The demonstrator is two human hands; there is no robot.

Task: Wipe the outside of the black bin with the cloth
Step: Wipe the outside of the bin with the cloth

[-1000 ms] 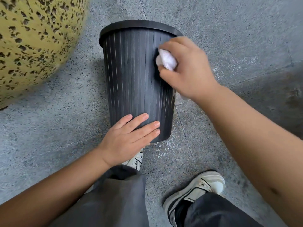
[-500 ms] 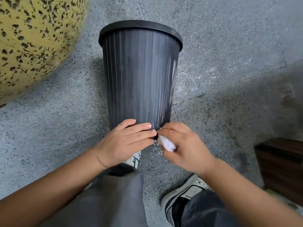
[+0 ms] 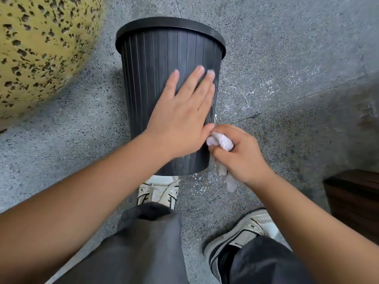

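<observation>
**Inspector:** Black bin (image 3: 164, 95), position first. It stands rim-up on the speckled grey floor (image 3: 287, 58), just ahead of the person's left shoe (image 3: 158, 191), with a yellow spotted object (image 3: 41, 48) well apart toward the floor's far left. Ribbed wall, rolled rim, no lid visible.

**Assistant:** And the hands?

**Inspector:** Left hand (image 3: 182, 117) lies flat on the near wall, fingers straight and spread, palm pressing; it grips nothing. Right hand (image 3: 240, 154) is curled round a bunched pale cloth (image 3: 220, 141), the wad touching the bin's lower right side, a loose tail hanging below the fist toward the floor.

**Assistant:** Handling assessment?

**Inspector:** Judged thin moulded plastic: light, fairly stiff, liable to flex at mid-wall. Whether anything is inside cannot be seen. An object this light would likely slide or tip on the smooth floor under a sideways wipe, so the bracing palm is warranted. The ribs give some purchase; the wall itself looks slick. The rim is the firmest place to take hold for turning it.

**Assistant:** The cloth?

**Inspector:** Soft, limp, compressible; it should follow the ribs if pressed. The dangling tail may drag on the floor.

**Assistant:** Progress?

**Inspector:** The far side is hidden. Rotation looks necessary to reach it.
</observation>
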